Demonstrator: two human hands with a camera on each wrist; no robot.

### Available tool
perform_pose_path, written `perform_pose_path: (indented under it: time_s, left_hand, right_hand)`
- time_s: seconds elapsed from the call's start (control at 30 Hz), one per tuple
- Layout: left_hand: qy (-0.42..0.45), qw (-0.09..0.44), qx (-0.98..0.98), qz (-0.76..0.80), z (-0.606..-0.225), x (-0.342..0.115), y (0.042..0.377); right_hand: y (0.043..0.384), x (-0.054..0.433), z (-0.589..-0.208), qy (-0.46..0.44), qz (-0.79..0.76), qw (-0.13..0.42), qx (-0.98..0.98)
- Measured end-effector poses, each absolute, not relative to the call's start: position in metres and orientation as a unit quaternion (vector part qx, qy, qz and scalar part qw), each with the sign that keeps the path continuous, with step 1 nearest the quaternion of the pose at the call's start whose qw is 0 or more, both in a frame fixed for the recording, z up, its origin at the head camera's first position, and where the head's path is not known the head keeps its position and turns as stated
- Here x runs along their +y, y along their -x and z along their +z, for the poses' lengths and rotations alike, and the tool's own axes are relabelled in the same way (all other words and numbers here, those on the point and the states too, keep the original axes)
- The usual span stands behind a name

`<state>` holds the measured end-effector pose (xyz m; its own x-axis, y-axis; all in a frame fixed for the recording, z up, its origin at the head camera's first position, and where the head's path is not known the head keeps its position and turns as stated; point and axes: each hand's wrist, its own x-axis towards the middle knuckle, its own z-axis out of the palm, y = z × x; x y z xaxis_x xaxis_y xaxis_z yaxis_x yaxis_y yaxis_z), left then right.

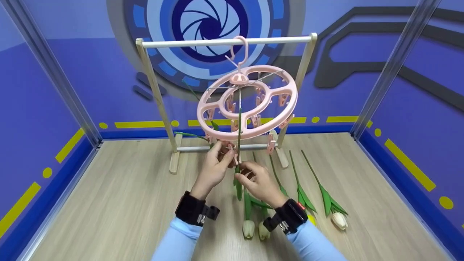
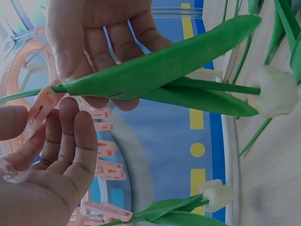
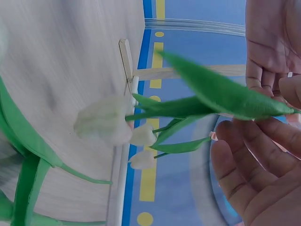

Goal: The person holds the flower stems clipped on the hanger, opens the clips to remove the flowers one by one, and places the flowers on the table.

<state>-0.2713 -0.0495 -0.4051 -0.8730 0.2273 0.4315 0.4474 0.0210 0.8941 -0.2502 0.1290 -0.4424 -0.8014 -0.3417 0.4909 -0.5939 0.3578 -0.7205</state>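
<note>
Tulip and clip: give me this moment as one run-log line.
left hand: pinches clip at stem | right hand: holds tulip | hanger: on rack | loose tulips: on table

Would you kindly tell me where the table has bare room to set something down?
The table is bare between the left wall and the rack, and between the rightmost tulip and the right wall. It is crowded around the right hand, where other tulips lie.

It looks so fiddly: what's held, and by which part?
Left hand: a pink clip, seemingly by its handle end. Right hand: a white tulip, by its stem near the leaves.
</note>
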Motion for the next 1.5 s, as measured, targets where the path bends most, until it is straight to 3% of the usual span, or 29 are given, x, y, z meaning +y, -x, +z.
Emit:
perform_pose_path:
  time_s: [0.4, 0.93, 1.5]
  left_hand:
    - [0.228, 0.089, -0.684, -0.687, -0.408, -0.044, 0.265]
    - [0.224, 0.122, -0.695, -0.672, -0.411, -0.043, 0.261]
    - [0.198, 0.167, -0.719, -0.644, -0.420, -0.048, 0.258]
  right_hand:
    - [0.250, 0.130, -0.447, -0.281, 0.484, 0.188, -0.807]
    - [0.253, 0.130, -0.450, -0.284, 0.503, 0.202, -0.791]
    - [0.252, 0.133, -0.450, -0.266, 0.506, 0.166, -0.804]
